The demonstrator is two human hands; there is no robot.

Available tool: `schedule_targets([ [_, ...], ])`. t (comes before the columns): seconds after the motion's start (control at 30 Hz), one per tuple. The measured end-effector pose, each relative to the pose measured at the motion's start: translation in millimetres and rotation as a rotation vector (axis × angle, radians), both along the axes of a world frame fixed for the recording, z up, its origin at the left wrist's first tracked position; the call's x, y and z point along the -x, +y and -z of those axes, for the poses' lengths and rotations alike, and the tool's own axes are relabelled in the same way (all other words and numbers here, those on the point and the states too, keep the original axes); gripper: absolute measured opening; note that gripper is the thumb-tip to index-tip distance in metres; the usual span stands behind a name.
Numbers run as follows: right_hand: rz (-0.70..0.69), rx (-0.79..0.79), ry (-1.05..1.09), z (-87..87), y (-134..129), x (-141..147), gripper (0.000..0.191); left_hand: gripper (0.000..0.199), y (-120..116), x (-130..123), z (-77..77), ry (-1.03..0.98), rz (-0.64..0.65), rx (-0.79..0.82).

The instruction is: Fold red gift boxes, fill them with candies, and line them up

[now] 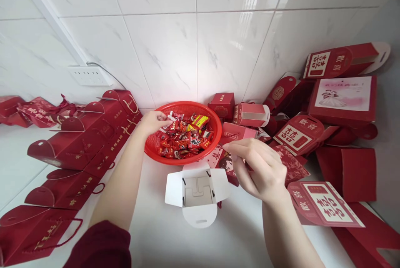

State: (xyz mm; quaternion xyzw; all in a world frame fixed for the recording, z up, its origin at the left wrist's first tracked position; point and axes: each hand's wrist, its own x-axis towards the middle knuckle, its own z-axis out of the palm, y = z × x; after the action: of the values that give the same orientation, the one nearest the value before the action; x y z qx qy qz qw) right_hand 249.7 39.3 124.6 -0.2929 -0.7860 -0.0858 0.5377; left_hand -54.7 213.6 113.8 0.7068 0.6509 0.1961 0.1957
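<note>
A round red plastic basket (151,149) stands against the tiled wall, with many wrapped candies (184,136) inside. My left hand (156,122) is over the basket's left side, its fingers bent at the candies; what they grip, if anything, is too small to tell. Nearer to me an open box (198,193) shows its white inside, with flaps spread and nothing in it. Right of the box and above the table, my right hand (256,168) has thumb and fingers curled together; whether something is between them cannot be made out.
Closed red gift boxes (84,143) with rope handles line the left side. On the right lies a pile of red boxes (342,97), some flattened. Small red boxes (222,104) stand beside the basket. A power strip (90,76) is fixed to the wall.
</note>
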Motion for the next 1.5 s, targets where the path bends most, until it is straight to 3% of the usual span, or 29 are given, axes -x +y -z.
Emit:
schedule_targets([
  [0.07,-0.038,0.151,0.055,2.4,2,6,0.025,0.04,-29,-14,-13.6,-0.147,0.054,-0.059],
  [0.1,-0.052,0.255,0.093,4.4,4,10,0.022,0.04,-45,-22,-18.4,-0.353,0.117,-0.062],
  [0.13,-0.065,0.368,0.134,6.8,6,14,0.018,0.039,-60,-31,-21.9,-0.527,0.17,-0.025],
  [0.2,-0.103,0.584,0.213,12.6,10,24,0.013,0.035,-86,-46,-25.5,-0.694,0.243,0.121],
  [0.33,-0.265,0.882,0.311,23.8,18,39,0.025,0.031,-112,-60,-22.5,-0.772,0.284,0.274],
  [0.43,-0.341,0.991,0.386,29.2,23,44,0.028,0.028,-116,-61,-16.2,-0.778,0.319,0.364],
  [0.53,-0.355,1.079,0.438,31.7,28,44,0.028,0.028,-119,-60,-10.6,-0.673,0.437,0.394],
  [0.67,-0.376,1.107,0.483,33.3,32,45,0.022,0.029,-123,-59,-6.5,-0.506,0.444,0.29],
  [0.87,-0.421,1.166,0.513,35.5,32,50,0.019,0.025,-120,-54,-5.4,-0.467,0.535,0.238],
  [1.13,-0.527,1.161,0.54,33.8,30,50,0.012,0.025,-115,-48,-8.1,-0.248,0.743,-0.107],
  [1.33,-0.513,1.069,0.505,31.4,29,48,0.013,0.022,-117,-44,-9.3,-0.189,0.747,-0.186],
  [1.5,-0.458,1.005,0.529,35.8,31,43,0.016,0.01,-118,-40,-6.7,-0.174,0.655,-0.238],
])
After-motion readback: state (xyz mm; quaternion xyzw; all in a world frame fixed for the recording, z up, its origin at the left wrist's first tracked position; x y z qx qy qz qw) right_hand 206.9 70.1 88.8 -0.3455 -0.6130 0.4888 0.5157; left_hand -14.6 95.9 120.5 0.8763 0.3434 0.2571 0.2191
